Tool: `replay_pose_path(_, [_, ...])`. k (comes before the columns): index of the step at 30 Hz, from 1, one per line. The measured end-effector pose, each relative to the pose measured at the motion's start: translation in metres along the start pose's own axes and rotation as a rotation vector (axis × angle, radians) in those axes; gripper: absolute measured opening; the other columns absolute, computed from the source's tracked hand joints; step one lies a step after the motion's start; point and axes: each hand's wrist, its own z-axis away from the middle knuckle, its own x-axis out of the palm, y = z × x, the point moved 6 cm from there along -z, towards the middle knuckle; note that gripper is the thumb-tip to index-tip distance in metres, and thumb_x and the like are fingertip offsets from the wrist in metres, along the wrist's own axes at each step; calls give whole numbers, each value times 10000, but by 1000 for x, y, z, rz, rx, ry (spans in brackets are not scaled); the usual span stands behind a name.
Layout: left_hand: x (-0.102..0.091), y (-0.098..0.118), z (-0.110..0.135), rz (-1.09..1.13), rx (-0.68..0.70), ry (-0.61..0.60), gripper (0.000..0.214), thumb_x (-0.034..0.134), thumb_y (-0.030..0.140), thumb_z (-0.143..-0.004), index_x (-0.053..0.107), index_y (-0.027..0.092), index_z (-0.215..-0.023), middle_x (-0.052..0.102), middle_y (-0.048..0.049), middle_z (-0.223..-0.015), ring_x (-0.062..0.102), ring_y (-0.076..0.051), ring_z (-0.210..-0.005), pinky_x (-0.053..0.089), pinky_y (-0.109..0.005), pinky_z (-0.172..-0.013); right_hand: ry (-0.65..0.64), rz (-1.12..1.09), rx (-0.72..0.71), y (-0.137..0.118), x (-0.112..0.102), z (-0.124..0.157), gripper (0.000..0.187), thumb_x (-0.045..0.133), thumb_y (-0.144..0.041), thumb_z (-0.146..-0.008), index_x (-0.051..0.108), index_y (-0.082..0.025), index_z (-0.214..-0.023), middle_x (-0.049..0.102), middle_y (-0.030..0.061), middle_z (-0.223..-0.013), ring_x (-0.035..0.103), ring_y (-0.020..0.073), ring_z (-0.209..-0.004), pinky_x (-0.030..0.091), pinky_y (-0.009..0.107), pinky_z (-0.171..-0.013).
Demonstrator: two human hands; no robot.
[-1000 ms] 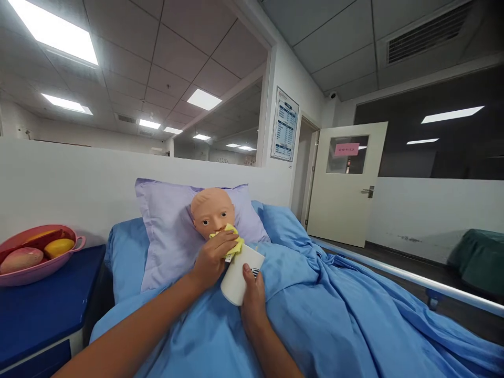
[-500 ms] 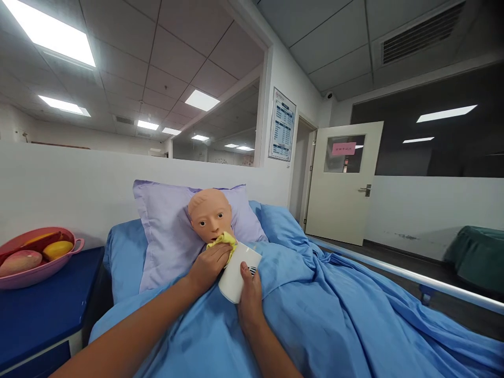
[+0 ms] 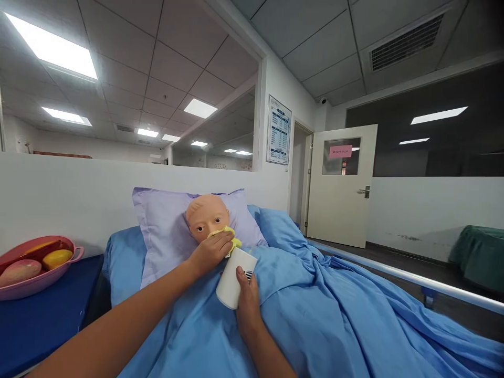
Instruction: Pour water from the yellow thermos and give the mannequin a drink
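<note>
A manikin's head (image 3: 207,212) rests on a lilac pillow (image 3: 163,231), its eyes open. My left hand (image 3: 210,253) presses a yellow cloth (image 3: 235,242) over the manikin's mouth, the fingers closed on it; the mouth is hidden. In my right hand (image 3: 248,299) is a white cup (image 3: 232,286), tilted, with a dark striped mark on its side and my thumb lying along it. A thin straw-like tip seems to show at the cup's rim. Blue bedding (image 3: 315,315) covers the manikin's body beneath both hands.
To the left, a pink basket (image 3: 43,283) of fruit stands on a dark blue bedside cabinet (image 3: 47,331). A pale bed rail (image 3: 394,276) runs along the right side. Beyond it are an open door (image 3: 342,205) and a green-covered object (image 3: 482,257).
My left hand has moved the yellow cloth up and over the manikin's mouth, flattening it there. The cup is slightly lower and more upright in my right hand. The view has shifted slightly.
</note>
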Motion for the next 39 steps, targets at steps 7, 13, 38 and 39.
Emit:
replay_pose_path(7, [-3,13,37,21,47,-32,247,415,143,-977,587,110,-1151,702,-118,-1151,647,-193,-1122,553,-347,-982,-30,-32,-71,2,1,-5,589,731,-520,-774,538,-164,-1201,702,54,-946,658,198,-765,517,292,-657])
replay_pose_path(13, [-22,5,22,32,77,-1,203,458,149,-966,599,123,-1109,679,-129,-1209,581,-215,-1229,545,-363,-998,-33,-13,-46,-1,4,0,620,738,-542,-754,545,-162,-1205,696,47,-899,646,191,-720,505,282,-618])
replay_pose_path(38, [-28,-5,10,136,-16,32,170,469,135,-956,604,136,-1059,664,-124,-1225,547,-214,-1265,507,-389,-1050,-53,18,-25,2,1,0,635,727,-541,-763,536,-171,-1243,698,46,-896,653,199,-729,516,296,-639])
replay_pose_path(39, [-24,-7,7,114,-13,17,161,468,142,-958,609,135,-1035,666,-127,-1217,552,-221,-1259,513,-392,-1041,-58,17,-17,4,1,-1,644,725,-542,-763,533,-167,-1250,699,50,-887,653,201,-722,517,301,-639])
